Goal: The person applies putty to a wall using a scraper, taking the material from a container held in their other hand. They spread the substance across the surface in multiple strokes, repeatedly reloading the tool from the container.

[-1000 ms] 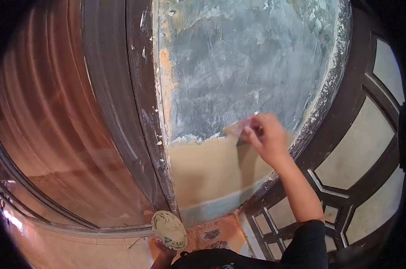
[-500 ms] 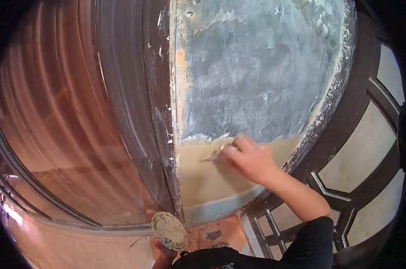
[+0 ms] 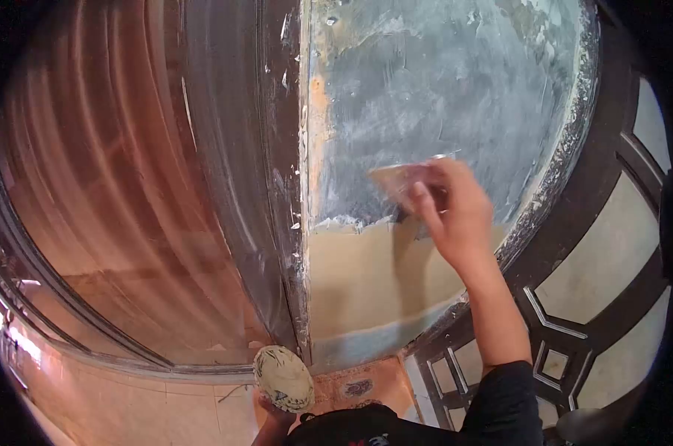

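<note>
My right hand (image 3: 455,208) is closed round a flat scraper (image 3: 397,180), somewhat blurred, in front of the blue-grey part of the wall panel (image 3: 381,104). Beneath it lies a smooth beige band (image 3: 358,279), with a ragged white edge along its top. At the bottom, my left hand (image 3: 274,409) holds a round, shallow container (image 3: 284,377) from below, its surface covered in pale paste with dark marks. Only part of that hand shows.
Dark wooden trim (image 3: 277,149) flecked with white borders the panel on the left, beside a reddish glossy pane (image 3: 113,186). To the right stands dark latticework (image 3: 574,297) with pale panes. Orange tiled floor (image 3: 173,409) shows below.
My right hand has moved up and slightly right with the scraper, from the beige band to the blue-grey area. The view has shifted a little; my left hand still holds the container.
</note>
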Demonstrator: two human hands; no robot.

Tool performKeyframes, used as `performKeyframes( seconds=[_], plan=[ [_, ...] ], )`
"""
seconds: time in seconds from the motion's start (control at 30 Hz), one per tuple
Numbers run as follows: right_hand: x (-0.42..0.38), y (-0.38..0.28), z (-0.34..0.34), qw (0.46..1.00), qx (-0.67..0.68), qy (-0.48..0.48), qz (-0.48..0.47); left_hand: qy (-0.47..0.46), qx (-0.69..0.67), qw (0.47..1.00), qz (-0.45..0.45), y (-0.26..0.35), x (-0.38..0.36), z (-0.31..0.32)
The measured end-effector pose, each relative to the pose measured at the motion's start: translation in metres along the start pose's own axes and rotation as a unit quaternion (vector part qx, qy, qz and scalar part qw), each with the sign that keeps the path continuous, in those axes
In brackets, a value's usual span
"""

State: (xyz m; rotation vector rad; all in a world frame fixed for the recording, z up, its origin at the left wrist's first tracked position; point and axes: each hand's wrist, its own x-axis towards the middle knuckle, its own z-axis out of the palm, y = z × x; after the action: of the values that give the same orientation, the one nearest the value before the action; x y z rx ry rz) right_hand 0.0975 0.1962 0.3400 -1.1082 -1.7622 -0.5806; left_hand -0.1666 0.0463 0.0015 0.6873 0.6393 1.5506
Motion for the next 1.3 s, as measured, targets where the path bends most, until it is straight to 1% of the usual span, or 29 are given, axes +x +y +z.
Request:
performKeyframes(
  seconds=[0.03, 0.07, 0.1, 0.13, 0.17, 0.23, 0.27, 0.3, 0.33, 0.37, 0.4, 0.43, 0.5, 0.53, 0.6, 0.63, 0.7, 0.77, 0.83, 0.97, 1.03, 1.27, 1.3],
  plan=[
    [-0.007, 0.003, -0.002, 1.0, 0.003, -0.003, 0.0, 0.031, -0.007, 0.999, -0.017, 0.006, 0.001, 0.007],
    [-0.022, 0.004, -0.003, 0.997, 0.058, 0.039, 0.025, 0.036, -0.005, 0.999, -0.016, 0.011, 0.004, 0.013],
    [-0.041, 0.002, -0.001, 0.989, 0.115, 0.082, 0.053, -0.003, -0.028, 0.999, -0.016, 0.016, 0.007, 0.019],
    [-0.07, -0.002, 0.009, 0.982, 0.166, 0.053, 0.074, -0.04, -0.049, 0.998, -0.017, 0.02, 0.008, 0.022],
    [-0.104, -0.007, 0.02, 0.971, 0.217, 0.022, 0.095, -0.029, -0.045, 0.998, -0.017, 0.017, 0.008, 0.018],
    [-0.161, -0.015, 0.039, 0.957, 0.253, -0.025, 0.139, -0.078, -0.122, 0.989, -0.005, 0.004, 0.015, 0.01],
    [-0.187, -0.017, 0.046, 0.943, 0.269, -0.064, 0.187, -0.039, -0.095, 0.995, -0.018, 0.02, 0.018, 0.031],
    [-0.202, -0.02, 0.049, 0.925, 0.282, -0.101, 0.234, -0.033, -0.094, 0.995, -0.014, 0.016, 0.018, 0.03],
    [-0.208, -0.018, 0.046, 0.924, 0.285, -0.102, 0.231, -0.049, -0.102, 0.994, 0.003, 0.011, 0.022, 0.027],
    [-0.21, -0.016, 0.039, 0.933, 0.277, -0.147, 0.178, -0.066, -0.109, 0.992, 0.017, 0.011, 0.025, 0.031],
    [-0.211, -0.015, 0.032, 0.937, 0.265, -0.189, 0.125, -0.073, -0.111, 0.991, 0.006, 0.012, 0.025, 0.035],
    [-0.211, -0.017, 0.026, 0.937, 0.264, -0.188, 0.126, -0.074, -0.111, 0.991, 0.005, 0.015, 0.026, 0.039],
    [-0.21, -0.019, 0.016, 0.911, 0.302, -0.193, 0.207, -0.141, -0.097, 0.985, -0.004, 0.019, 0.03, 0.049],
    [-0.213, -0.018, 0.017, 0.911, 0.3, -0.19, 0.208, -0.144, -0.096, 0.985, -0.006, 0.018, 0.03, 0.053],
    [-0.221, -0.014, 0.02, 0.937, 0.276, -0.153, 0.151, -0.141, -0.098, 0.985, -0.014, 0.016, 0.038, 0.068],
    [-0.222, -0.013, 0.018, 0.937, 0.274, -0.152, 0.154, -0.139, -0.098, 0.985, -0.018, 0.011, 0.035, 0.071],
    [-0.223, -0.012, 0.015, 0.928, 0.284, -0.2, 0.137, -0.136, -0.097, 0.986, -0.026, 0.008, 0.034, 0.078],
    [-0.214, -0.008, 0.005, 0.933, 0.278, -0.191, 0.127, -0.134, -0.094, 0.986, -0.034, 0.002, 0.026, 0.085],
    [-0.211, 0.0, -0.002, 0.951, 0.223, -0.197, 0.083, -0.128, -0.093, 0.987, -0.039, 0.002, 0.04, 0.102],
    [-0.206, 0.011, -0.004, 0.953, 0.229, -0.192, 0.057, -0.107, -0.092, 0.989, -0.036, -0.007, 0.033, 0.117],
    [-0.203, 0.015, -0.006, 0.954, 0.239, -0.182, 0.021, -0.096, -0.091, 0.991, -0.033, -0.009, 0.032, 0.123],
    [-0.197, 0.024, -0.007, 0.947, 0.262, -0.184, -0.011, -0.059, -0.085, 0.994, -0.025, -0.024, 0.019, 0.143],
    [-0.196, 0.024, -0.006, 0.95, 0.261, -0.169, -0.025, -0.054, -0.085, 0.995, -0.024, -0.026, 0.016, 0.144]
  ],
)
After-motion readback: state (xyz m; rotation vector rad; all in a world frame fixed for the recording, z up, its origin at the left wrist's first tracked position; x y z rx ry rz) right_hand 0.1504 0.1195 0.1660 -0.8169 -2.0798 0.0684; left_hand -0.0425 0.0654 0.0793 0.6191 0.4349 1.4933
